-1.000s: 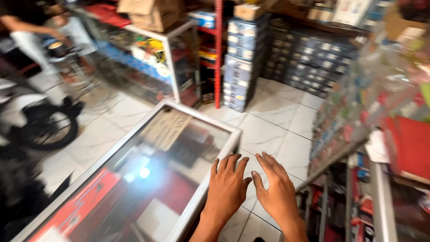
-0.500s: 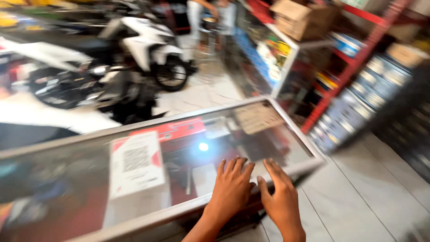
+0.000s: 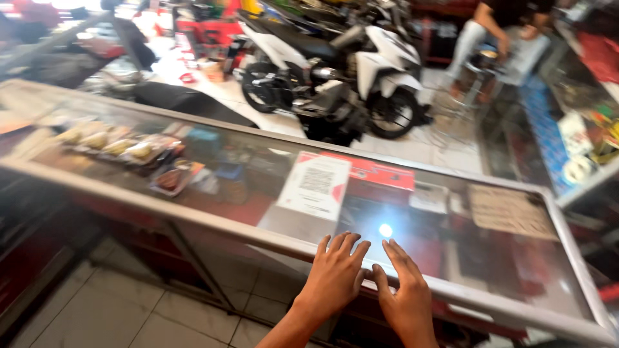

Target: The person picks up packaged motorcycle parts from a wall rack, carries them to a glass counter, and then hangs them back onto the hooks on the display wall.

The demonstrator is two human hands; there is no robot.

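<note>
Left hand (image 3: pixel 335 278) and right hand (image 3: pixel 406 296) are seen side by side, palms down, fingers spread and empty, nothing gripped. Both are laid over the near metal edge of the glass-topped counter (image 3: pixel 213 222); whether the palms actually touch the glass cannot be told. A bright light reflection (image 3: pixel 385 230) is noted on the glass just beyond the fingertips. Under the glass, just ahead of the left hand, a white and red printed card (image 3: pixel 316 187) is seen; to the right, a brownish paper sheet (image 3: pixel 509 211). Further left under the glass, packaged goods (image 3: pixel 119 148) are laid in a row. Beyond the counter, a white and black scooter (image 3: pixel 335 71) is parked on the tiled floor (image 3: pixel 425 145). Farthest off, at upper right, another person (image 3: pixel 496 26) is seated.
</note>
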